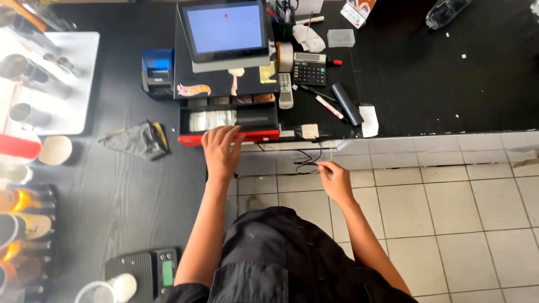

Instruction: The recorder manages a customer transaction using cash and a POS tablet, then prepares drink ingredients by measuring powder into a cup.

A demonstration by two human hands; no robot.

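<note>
Head view: left hand lies spread, fingers flat on the red front edge of the open cash drawer under the touchscreen. Right hand pinches a thin white item, too small to identify, below the black worktop.

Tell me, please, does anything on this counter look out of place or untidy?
Yes. Black cables hang loose below the counter edge, beside the right hand. Small white scraps are scattered on the dark counter. The cash drawer stands open, with the left hand on its red front. A dark cloth lies crumpled nearby.
</note>
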